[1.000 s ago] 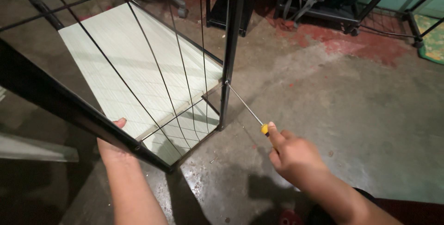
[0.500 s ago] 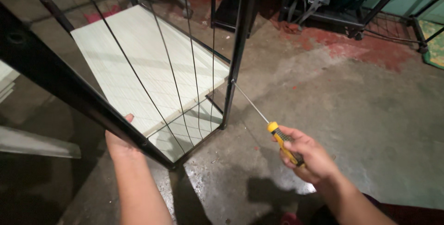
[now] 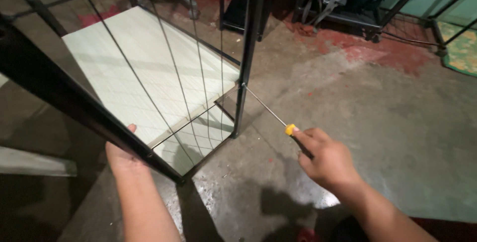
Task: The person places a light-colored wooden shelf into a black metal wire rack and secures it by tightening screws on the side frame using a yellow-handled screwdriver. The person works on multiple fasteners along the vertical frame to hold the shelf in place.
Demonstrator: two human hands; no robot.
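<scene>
Right hand [image 3: 325, 161], at 4 o'clock in the frame, is clenched around the handle of a yellow-collared screwdriver [image 3: 289, 129]; the thin metal shaft runs toward 10 o'clock and its tip meets the black upright post [image 3: 247, 68] of a metal frame at about mid-height. Left hand [image 3: 123, 158], at 7 o'clock, rests against the slanted black bar [image 3: 64, 98] of the same frame, thumb showing above the bar; the fingers are hidden behind it, so whether they grip cannot be told. Thin black wires [image 3: 169, 63] span the frame between bar and post. Inside the frame, at 11 o'clock, a pale green ribbed panel [image 3: 139, 68] lies flat, with a smaller panel of the same kind [image 3: 198, 140] below it near the post's foot. Beneath everything is a grey concrete floor [image 3: 377, 122] with red paint patches at 1 o'clock. A dark metal rack [image 3: 348, 3] stands at 12 to 1 o'clock.
</scene>
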